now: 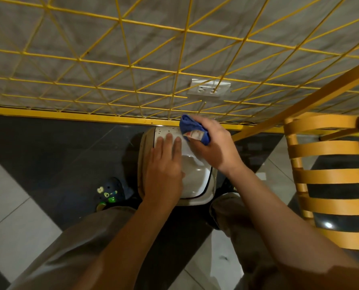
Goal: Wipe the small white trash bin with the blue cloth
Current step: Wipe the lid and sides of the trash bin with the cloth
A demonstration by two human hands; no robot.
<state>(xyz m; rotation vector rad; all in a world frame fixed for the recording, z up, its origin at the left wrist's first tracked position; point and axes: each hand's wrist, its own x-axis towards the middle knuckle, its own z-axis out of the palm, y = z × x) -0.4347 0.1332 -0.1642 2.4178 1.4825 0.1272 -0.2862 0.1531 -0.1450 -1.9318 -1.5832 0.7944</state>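
The small white trash bin (pixel 197 181) stands on the floor between my feet, close to the wall. My left hand (pixel 166 166) lies flat on its lid, fingers together and pointing toward the wall. My right hand (pixel 210 143) grips the bunched blue cloth (pixel 192 127), with a white and red label showing, over the bin's far right corner. Whether the cloth touches the lid I cannot tell. Much of the lid is hidden under both hands.
A yellow wire grid (pixel 174 65) covers the grey wall, with a white socket plate (pixel 208 88) behind it. A yellow slatted chair (pixel 329 172) stands close on the right. The floor has black and white tiles (pixel 17 216). My dark clog (pixel 109 191) is left of the bin.
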